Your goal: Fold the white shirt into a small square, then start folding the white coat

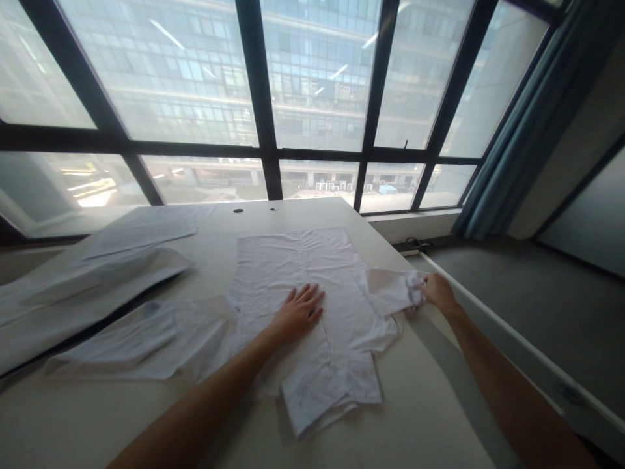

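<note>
A white long-sleeved shirt (297,260) lies spread on the table, its body wrinkled in places. Flat on the middle of it rests my left hand (299,314), fingers stretched out and pressing on the cloth. My right hand (438,290) pinches the end of the right-hand sleeve (390,290), which is bunched at the fingertips near the table's right edge. The other sleeve (170,332) stretches out to the left. A folded-over flap of the shirt (319,394), perhaps the collar, points toward me.
The white table (303,212) reaches to a large window (317,71) with dark frames. At the left lie a white, dark-edged cloth-like piece (97,286) and a pale sheet (146,228). A blue curtain (532,124) hangs at the right above grey floor (527,280).
</note>
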Demonstrator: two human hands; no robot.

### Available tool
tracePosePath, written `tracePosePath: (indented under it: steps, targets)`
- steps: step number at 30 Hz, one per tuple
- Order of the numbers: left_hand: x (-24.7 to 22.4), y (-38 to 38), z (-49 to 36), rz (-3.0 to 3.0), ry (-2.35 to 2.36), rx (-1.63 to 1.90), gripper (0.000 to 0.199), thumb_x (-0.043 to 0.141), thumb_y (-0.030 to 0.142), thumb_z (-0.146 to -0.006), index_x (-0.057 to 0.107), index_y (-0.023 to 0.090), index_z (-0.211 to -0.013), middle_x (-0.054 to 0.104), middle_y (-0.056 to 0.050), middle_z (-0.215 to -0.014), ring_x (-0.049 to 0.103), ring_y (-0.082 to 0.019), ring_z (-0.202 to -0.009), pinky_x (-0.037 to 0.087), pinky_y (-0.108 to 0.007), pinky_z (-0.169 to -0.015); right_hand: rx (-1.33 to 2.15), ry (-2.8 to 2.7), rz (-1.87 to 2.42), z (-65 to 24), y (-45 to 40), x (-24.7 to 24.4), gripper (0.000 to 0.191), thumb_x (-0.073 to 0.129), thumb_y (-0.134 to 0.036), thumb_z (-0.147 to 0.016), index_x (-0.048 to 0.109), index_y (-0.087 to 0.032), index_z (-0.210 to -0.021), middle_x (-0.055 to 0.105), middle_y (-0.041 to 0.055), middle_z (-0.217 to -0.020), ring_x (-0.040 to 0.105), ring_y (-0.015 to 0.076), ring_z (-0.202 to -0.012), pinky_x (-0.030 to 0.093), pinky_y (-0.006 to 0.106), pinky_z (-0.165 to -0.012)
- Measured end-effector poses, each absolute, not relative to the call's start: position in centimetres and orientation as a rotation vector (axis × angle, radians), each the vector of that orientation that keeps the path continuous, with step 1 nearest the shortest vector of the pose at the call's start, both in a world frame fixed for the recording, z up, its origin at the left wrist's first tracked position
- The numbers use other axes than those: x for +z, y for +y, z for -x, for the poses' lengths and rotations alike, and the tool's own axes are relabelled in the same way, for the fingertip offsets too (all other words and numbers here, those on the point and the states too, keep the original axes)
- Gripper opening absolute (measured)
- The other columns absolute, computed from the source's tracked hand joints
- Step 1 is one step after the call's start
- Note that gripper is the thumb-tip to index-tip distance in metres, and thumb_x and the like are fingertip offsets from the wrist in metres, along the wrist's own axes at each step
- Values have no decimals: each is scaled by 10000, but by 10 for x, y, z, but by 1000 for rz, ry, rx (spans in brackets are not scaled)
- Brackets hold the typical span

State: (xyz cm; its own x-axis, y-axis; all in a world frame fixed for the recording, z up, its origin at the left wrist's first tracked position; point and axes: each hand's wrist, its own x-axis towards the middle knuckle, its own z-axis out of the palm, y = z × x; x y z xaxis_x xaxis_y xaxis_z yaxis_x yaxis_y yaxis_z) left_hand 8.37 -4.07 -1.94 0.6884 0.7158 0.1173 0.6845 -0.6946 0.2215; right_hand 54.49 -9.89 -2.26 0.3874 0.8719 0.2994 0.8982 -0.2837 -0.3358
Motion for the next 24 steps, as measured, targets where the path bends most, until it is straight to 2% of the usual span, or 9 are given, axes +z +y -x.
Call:
tracePosePath:
  steps: [3,8,10,13,15,17,19,22,24]
  targets:
    - [-20,-41,-83,-2716,1130,324,529,378,438,-1030,448,258,-1522,302,-67,-1638,204,-276,-1534,129,-547,-1231,-148,-1401,2292,-537,-99,-11,165,602,-123,-699,756,-164,-745,754,144,-773,727,303,-840,509,343,-755]
    - [-17,-41,-87,-2565,1057,560,514,489,366,-972,536,202,-1457,440,-116,-1565,319,-299,-1490,172,-542,-1234,-107,-1280,1814,-497,-100,22,252,620,-270,-737,752,-127,-895,761,132,-817,696,262,-746,544,342,-712]
    - [-14,-42,-92,-2374,994,761,499,527,367,-951,576,193,-1416,524,-137,-1495,440,-299,-1415,278,-512,-1207,1,-1264,1580,-465,-105,33,293,626,-348,-783,736,-128,-942,759,125,-863,685,239,-744,560,329,-677]
    - [-7,-47,-101,-1873,875,924,522,554,496,-943,602,202,-1372,620,-159,-1363,629,-304,-1188,505,-490,-1020,270,-1391,1317,-406,-121,43,290,649,-385,-846,728,-164,-1016,752,110,-972,700,225,-845,588,336,-747]
    - [-1,-51,-104,-1519,794,893,601,569,582,-930,565,212,-1403,624,-168,-1336,683,-288,-1067,566,-465,-912,535,-1675,1165,-373,-135,46,288,658,-350,-874,724,-201,-1111,727,106,-1146,690,230,-1010,588,352,-840]
    - [3,-54,-105,-1263,755,857,661,597,605,-921,496,241,-1464,596,-163,-1368,688,-269,-1045,580,-438,-884,732,-1920,1048,-353,-146,48,264,641,-328,-907,736,-226,-1131,700,98,-1239,657,231,-1124,565,361,-915]
    - [5,-56,-103,-1132,764,850,728,658,564,-905,406,280,-1525,602,-140,-1347,676,-250,-1054,585,-409,-873,809,-2010,1016,-349,-151,49,243,611,-323,-934,750,-228,-1109,721,92,-1199,660,225,-1123,549,363,-936]
    - [4,-56,-102,-1104,817,851,894,773,457,-845,290,299,-1580,673,-68,-1109,671,-203,-957,592,-379,-840,690,-1837,1154,-369,-142,49,232,588,-326,-926,758,-205,-1029,765,83,-1017,707,213,-944,564,337,-818]
    - [3,-56,-103,-1161,843,858,851,816,403,-802,401,270,-1533,668,-27,-983,658,-171,-877,587,-357,-830,531,-1614,1274,-392,-129,47,237,572,-325,-899,751,-187,-968,768,77,-920,700,199,-795,556,312,-709]
